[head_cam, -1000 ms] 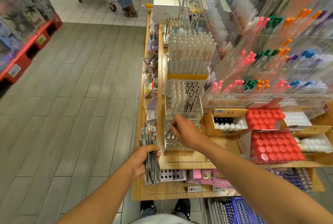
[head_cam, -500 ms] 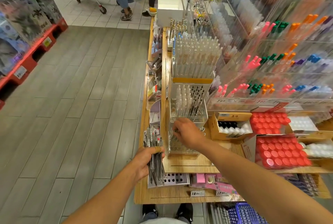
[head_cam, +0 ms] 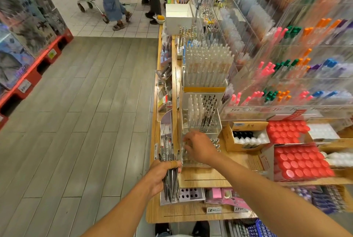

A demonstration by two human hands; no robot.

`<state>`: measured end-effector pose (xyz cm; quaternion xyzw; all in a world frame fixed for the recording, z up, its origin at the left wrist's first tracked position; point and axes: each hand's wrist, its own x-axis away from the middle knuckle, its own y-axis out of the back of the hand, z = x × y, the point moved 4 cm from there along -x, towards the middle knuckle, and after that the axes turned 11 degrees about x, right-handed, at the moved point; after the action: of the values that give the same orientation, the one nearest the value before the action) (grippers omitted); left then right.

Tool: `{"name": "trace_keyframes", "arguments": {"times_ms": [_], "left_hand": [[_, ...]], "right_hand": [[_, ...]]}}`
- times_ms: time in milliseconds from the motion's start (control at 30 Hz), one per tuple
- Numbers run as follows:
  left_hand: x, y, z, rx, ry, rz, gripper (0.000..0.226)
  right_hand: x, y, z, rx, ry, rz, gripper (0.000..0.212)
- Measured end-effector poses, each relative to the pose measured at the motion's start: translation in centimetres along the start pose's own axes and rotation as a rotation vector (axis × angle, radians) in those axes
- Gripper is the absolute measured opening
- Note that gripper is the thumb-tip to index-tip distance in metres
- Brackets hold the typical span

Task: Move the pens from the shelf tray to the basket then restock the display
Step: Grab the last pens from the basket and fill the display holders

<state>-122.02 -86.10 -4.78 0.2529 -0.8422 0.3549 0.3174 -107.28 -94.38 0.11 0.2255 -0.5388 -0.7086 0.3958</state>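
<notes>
Acrylic, clear: shelf tray [head_cam: 193,163] on the wooden shelf [head_cam: 206,177], front tier, with a few silver-capped pens [head_cam: 215,142] showing at its right edge past the right hand [head_cam: 200,149]. Reaching into it palm down, fingers [head_cam: 186,147] curled toward the tray's left cells. Cannot tell whether pinching a pen or closing on nothing; fingertips blurred against the clear plastic.

Gripping a bundle of pens [head_cam: 170,160] in left hand [head_cam: 161,172], fist wrapped round the middle, tips up, parked just beside the tray's left wall. Probably kept that close to shorten each hand-over from right to left, and held upright to stop pens sliding out.

Collecting in the fist rather than dropping one by one, likely because of the blue basket [head_cam: 256,230]: down at the bottom edge of view, below shelf level, well apart from the tray. Basket contents not readable.

Judging step as mid-clearing of the tray. Upper tier [head_cam: 202,114] untouched, dark and white pens standing in its cells behind the tray.

Risk: fist looks near full, outer pens of the bundle likely to slip on the next add. Restock not yet begun.
</notes>
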Motion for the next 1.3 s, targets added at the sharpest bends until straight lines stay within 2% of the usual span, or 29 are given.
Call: {"name": "trace_keyframes", "arguments": {"times_ms": [100,200,400,467,567,667,767,833,1000,1133,1300], "left_hand": [[-0.1,-0.4,0.0,0.0,-0.017,0.009,0.065],[-0.1,-1.1,0.2,0.03,-0.032,0.033,0.065],[0.2,-2.2,0.1,0.128,0.001,0.121,0.05],[0.2,-2.3,0.1,0.144,0.013,0.117,0.049],[0.0,-2.3,0.4,0.166,0.035,0.096,0.046],[0.0,-1.9,0.7,0.167,0.044,0.082,0.043],[-0.2,-1.3,1.0,0.183,0.045,0.065,0.042],[-0.4,-0.7,1.2,0.186,0.038,0.041,0.043],[-0.5,-0.3,1.6,0.164,0.031,0.002,0.049],[-0.7,-0.2,1.6,0.155,0.032,-0.012,0.048],[-0.7,-0.1,1.6,0.145,0.026,-0.029,0.048]], "right_hand": [[1.1,-0.3,0.0,-0.45,-0.161,0.272,0.015],[2.2,-0.7,0.3,-0.697,-0.244,0.401,0.009],[3.3,-0.6,-0.7,-1.124,-0.3,0.514,0.006],[3.6,-0.6,-1.0,-1.227,-0.32,0.513,0.005],[3.6,-0.3,-1.6,-1.38,-0.37,0.429,0.017],[3.3,1.6,-3.0,-1.224,-0.34,0.228,0.023],[3.3,3.6,-4.6,-1.021,-0.31,-0.053,0.011],[3.4,4.3,-5.0,-0.822,-0.256,-0.137,0.008],[3.3,3.5,-4.5,-0.304,-0.09,-0.116,0.01],[3.2,1.6,-4.1,-0.129,-0.007,-0.052,0.013],[2.6,0.7,-3.9,-0.022,0.02,-0.06,0.01]]}}
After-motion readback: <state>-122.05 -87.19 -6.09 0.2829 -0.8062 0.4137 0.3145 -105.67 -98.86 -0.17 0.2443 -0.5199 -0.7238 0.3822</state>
